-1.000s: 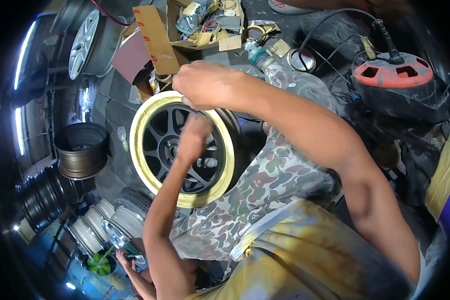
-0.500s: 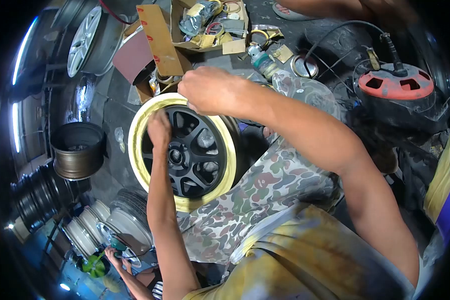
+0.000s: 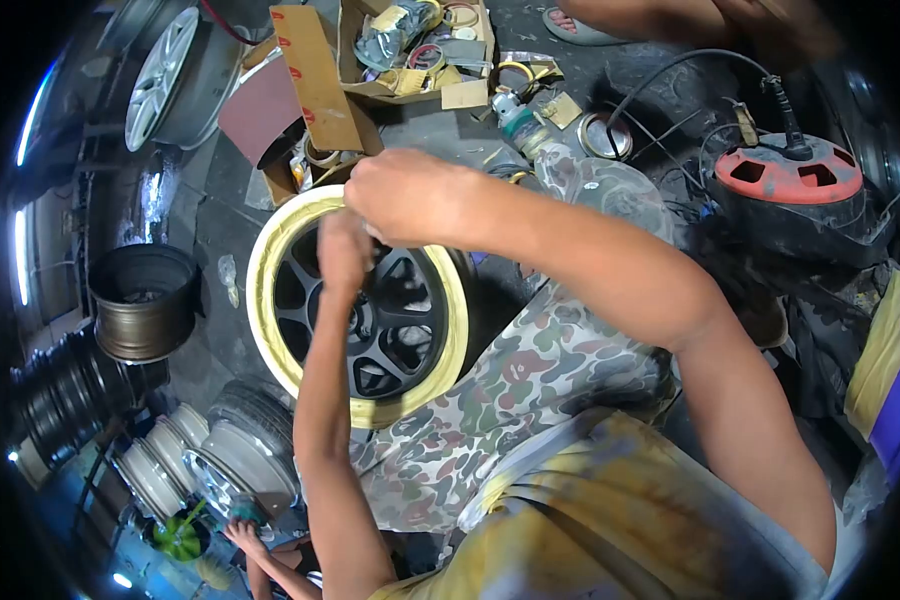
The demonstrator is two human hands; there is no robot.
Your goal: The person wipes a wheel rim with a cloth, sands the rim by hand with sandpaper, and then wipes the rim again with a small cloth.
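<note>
A wheel rim with black spokes stands tilted in front of my camouflage-clad legs. Its outer lip carries a pale yellow band that looks like masking tape. My right hand is closed above the upper edge of the wheel, knuckles up. Just below it, close beside it, my left hand is curled over the spokes, somewhat blurred. Whatever either hand pinches is hidden by the fingers.
A cardboard box of tape rolls and scraps sits beyond the wheel. An open tin and a red-topped machine lie right. Other rims stand left. A co-worker's hand works at lower left; another person's foot is at the top.
My left hand has moved right and slightly up, toward my right hand. My right hand has shifted slightly left and down. The view has shifted a little.
</note>
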